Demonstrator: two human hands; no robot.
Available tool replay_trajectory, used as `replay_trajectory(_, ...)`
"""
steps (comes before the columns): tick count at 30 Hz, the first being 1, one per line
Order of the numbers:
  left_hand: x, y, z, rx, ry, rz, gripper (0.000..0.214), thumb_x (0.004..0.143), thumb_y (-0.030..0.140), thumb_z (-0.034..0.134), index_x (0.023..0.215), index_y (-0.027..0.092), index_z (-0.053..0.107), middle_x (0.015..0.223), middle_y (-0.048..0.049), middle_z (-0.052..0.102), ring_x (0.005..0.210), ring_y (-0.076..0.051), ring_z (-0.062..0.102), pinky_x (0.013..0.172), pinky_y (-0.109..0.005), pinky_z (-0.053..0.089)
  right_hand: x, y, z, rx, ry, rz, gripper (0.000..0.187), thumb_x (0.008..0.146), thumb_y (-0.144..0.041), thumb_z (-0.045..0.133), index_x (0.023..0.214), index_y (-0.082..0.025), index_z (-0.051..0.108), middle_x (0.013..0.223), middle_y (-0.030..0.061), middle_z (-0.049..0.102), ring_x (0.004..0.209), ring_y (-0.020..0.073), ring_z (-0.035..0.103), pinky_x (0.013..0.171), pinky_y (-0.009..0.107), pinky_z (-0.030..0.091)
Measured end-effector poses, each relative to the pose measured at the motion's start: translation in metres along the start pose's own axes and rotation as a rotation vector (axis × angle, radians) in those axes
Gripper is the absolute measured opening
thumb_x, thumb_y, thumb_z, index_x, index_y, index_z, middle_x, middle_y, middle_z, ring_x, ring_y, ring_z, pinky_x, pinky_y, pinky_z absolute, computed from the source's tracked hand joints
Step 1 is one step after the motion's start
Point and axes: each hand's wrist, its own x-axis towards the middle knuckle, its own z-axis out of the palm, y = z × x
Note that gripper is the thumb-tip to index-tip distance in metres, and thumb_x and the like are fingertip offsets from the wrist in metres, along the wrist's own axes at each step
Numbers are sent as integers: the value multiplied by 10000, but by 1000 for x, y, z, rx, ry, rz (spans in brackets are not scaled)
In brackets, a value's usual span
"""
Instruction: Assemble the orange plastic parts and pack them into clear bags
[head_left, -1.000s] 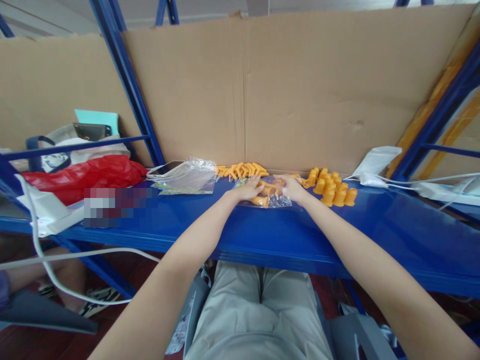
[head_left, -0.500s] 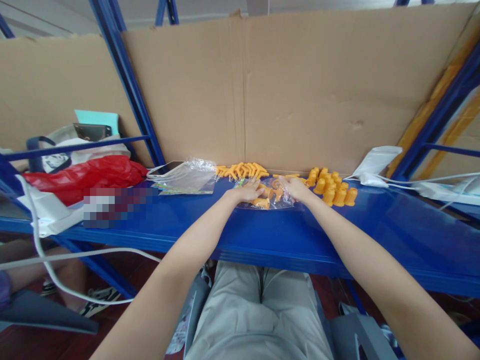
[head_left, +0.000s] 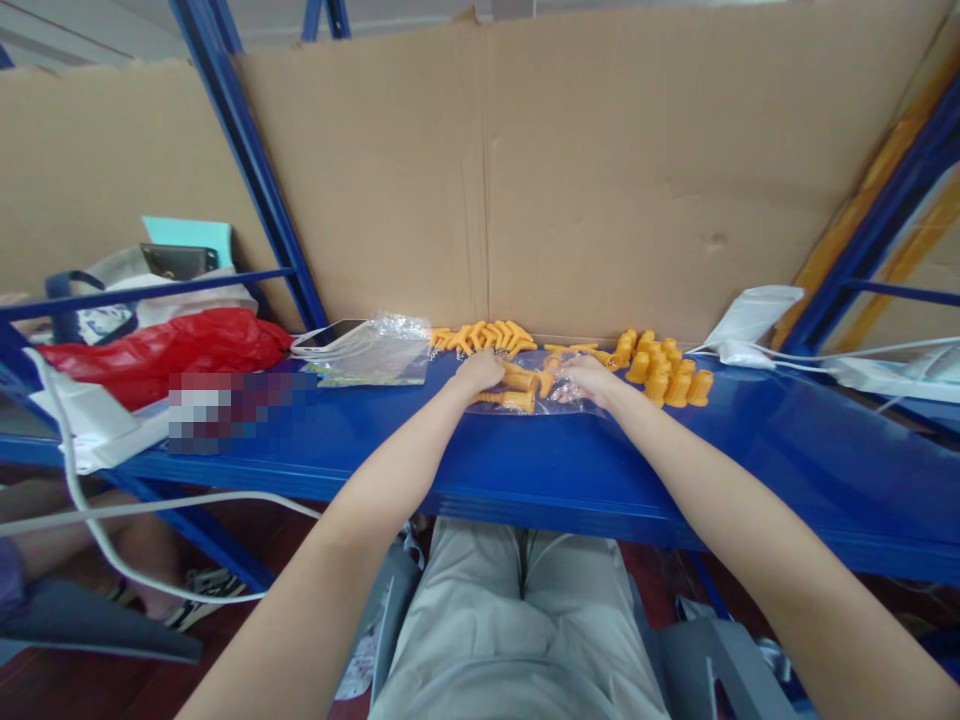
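Note:
A clear plastic bag [head_left: 559, 407] lies on the blue shelf, with several orange plastic parts [head_left: 517, 401] in or on it; I cannot tell which. My left hand [head_left: 481, 371] is at the bag's left end with its fingers curled, and what they hold is hidden. At the right end, my right hand [head_left: 589, 379] is closed on the clear plastic. A small orange piece [head_left: 547, 382] lies between the hands. Just behind the left hand is a row of orange branched pieces [head_left: 487, 336] with small metal chains.
Orange cup-shaped parts [head_left: 667, 372] stand in a group to the right. Flat clear packets [head_left: 375, 360] and a phone [head_left: 337, 335] lie left. Cardboard [head_left: 600, 170] closes the back. White cables [head_left: 810, 362] run along the right; a red bag [head_left: 180, 350] sits far left.
My left hand has drawn back slightly to the left and curled from lying flat, uncovering more of the orange parts. My right hand has stayed at the bag's right end.

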Motion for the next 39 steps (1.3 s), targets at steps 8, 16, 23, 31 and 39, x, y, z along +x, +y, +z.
replay_trajectory(8,-5,8,0,84,4,-51,345,917,230,368,1107,111,630,1201,-190,671,1125,-274,637,921,-330,479,9,6,6,297,55,-65,153,858,-79,563,720,-146,566,501,-28,556,394,76,512,430,171,465)
replay_trajectory(16,-9,15,2,52,-92,41,446,971,257,308,1349,78,464,1466,-194,459,1368,-245,434,1106,-347,347,10,8,11,405,116,16,148,921,-134,548,778,-167,534,520,-34,562,437,87,563,500,203,545)
replay_trajectory(23,-17,24,-3,170,-205,-22,613,983,387,210,1527,107,170,1617,-128,130,1494,-219,130,1205,-367,152,15,13,10,453,-111,-71,253,735,111,602,741,-142,601,631,-10,661,537,71,626,539,137,537)
replay_trajectory(31,-25,28,-12,199,-320,-52,643,963,418,119,1554,169,82,1628,-51,-32,1500,-215,13,1210,-428,120,13,14,9,321,-191,-125,185,772,33,639,792,-151,628,693,2,697,548,89,653,527,169,549)
replay_trajectory(39,-22,24,-12,205,-361,-45,679,955,455,97,1556,150,16,1616,-59,-103,1499,-218,-8,1209,-429,104,13,13,10,251,30,-111,203,808,-30,664,666,-136,563,597,15,646,484,99,625,498,198,552)
